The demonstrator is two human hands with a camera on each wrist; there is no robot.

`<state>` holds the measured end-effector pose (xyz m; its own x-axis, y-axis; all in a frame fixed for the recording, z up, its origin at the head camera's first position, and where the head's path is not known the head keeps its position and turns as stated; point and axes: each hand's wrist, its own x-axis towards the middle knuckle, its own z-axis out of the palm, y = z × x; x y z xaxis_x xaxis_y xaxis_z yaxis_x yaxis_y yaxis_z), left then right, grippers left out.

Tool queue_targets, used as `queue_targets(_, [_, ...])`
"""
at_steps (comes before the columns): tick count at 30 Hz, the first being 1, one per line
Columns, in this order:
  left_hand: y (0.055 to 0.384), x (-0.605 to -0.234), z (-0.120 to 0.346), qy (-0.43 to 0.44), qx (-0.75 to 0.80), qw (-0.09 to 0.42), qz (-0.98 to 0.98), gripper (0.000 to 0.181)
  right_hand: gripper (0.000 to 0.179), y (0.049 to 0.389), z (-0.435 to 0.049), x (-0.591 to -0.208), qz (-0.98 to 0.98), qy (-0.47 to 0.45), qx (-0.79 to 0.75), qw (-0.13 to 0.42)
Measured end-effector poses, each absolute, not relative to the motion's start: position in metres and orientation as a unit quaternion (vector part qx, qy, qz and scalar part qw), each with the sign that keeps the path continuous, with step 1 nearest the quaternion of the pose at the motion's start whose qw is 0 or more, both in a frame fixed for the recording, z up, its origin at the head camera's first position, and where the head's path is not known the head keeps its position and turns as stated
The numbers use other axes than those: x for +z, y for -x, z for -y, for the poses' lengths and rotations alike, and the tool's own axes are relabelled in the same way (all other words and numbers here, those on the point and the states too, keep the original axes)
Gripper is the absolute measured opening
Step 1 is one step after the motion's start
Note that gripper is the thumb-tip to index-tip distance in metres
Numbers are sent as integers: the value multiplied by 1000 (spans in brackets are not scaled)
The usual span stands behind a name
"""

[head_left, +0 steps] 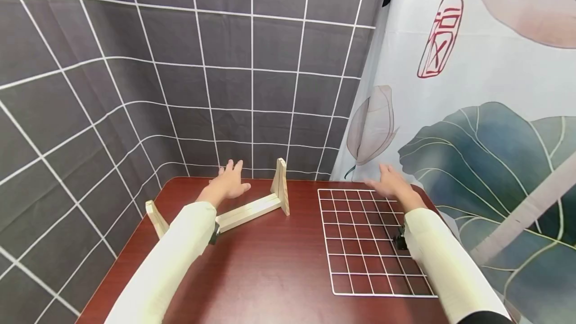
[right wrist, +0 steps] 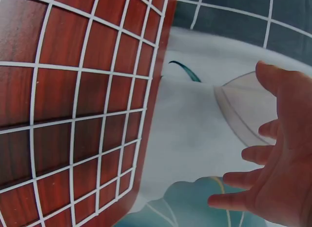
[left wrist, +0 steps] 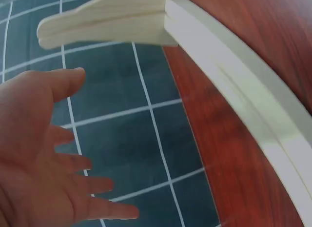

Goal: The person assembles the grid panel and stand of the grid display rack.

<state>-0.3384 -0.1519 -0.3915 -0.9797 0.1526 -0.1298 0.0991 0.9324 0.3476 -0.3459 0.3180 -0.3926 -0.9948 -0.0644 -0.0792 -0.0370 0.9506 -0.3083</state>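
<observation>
My left hand (head_left: pixel 226 183) hovers over the wooden stand (head_left: pixel 249 212), fingers spread and holding nothing. This stand has a pale crossbar between two upright end pieces; my left sleeve hides part of it. In the left wrist view the hand (left wrist: pixel 44 158) is apart from the crossbar (left wrist: pixel 234 85) and from one end piece (left wrist: pixel 107 22). On the right, my right hand (head_left: pixel 391 182) is held above the far right part of a white wire grid (head_left: pixel 355 254), with nothing in it. The right wrist view shows that hand (right wrist: pixel 278 149) with fingers extended, apart from the grid (right wrist: pixel 73 119).
The reddish-brown table (head_left: pixel 270 274) carries the stand at left and the flat grid at right. Behind and to the left hangs a dark grey curtain (head_left: pixel 279 89) with white lines. A white curtain with leaf prints (head_left: pixel 486 164) hangs along the right side.
</observation>
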Motion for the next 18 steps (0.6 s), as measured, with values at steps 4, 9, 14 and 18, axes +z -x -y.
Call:
queue_targets(4, [333, -399, 141, -80, 174, 73, -979, 83, 87, 344, -325, -399, -987, 18, -156, 42])
queue_targets(9, [324, -408, 127, -83, 185, 74, -976, 81, 85, 342, -336, -407, -988, 3, -150, 41])
queue_targets(14, [318, -417, 111, -81, 192, 75, -975, 79, 85, 338, -347, -414, -987, -27, -149, 54])
queue_targets(18, [312, -424, 99, -82, 195, 76, -974, 71, 85, 334, -355, -421, -986, -45, -149, 65])
